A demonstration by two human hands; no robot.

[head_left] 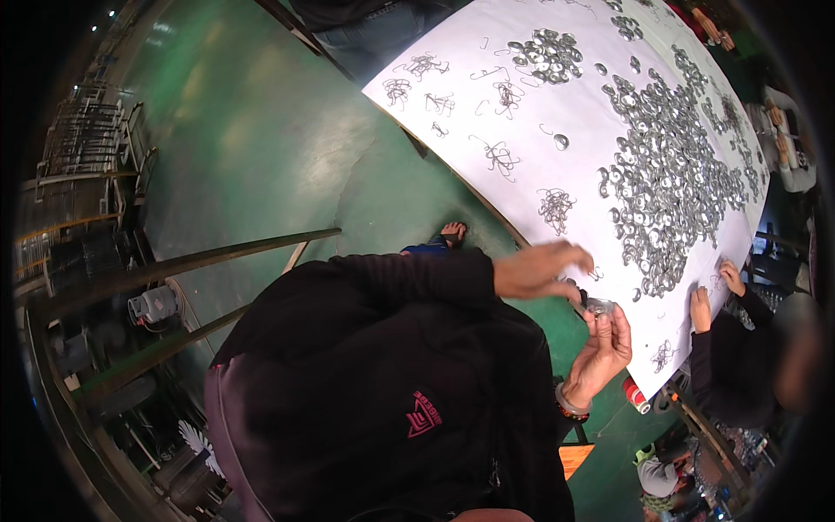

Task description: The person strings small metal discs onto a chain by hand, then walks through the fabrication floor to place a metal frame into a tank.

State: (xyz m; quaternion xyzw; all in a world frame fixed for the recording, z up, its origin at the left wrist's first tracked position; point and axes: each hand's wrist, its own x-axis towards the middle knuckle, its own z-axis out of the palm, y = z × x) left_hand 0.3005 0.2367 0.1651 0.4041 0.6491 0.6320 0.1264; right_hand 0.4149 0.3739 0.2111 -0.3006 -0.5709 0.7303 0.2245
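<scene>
At lower right of frame, my left hand (544,271) and right hand (604,348) pinch a light, stiff metal ring (598,305) by its rim, over the counter (522,113).

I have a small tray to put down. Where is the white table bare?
Bare sheet lies between the wire tangles and the big heap of metal discs, and along the table edge left of the tangles. The heap's side is crowded, as is the near corner by both hands.

We see our left hand (541,270) and right hand (602,348) pinching a small metal ring (598,305) at the edge of the white counter (487,96) — a heap of metal rings (670,183) and wire tangles (557,209) spread across it — beside another person's hands (715,291).
</scene>
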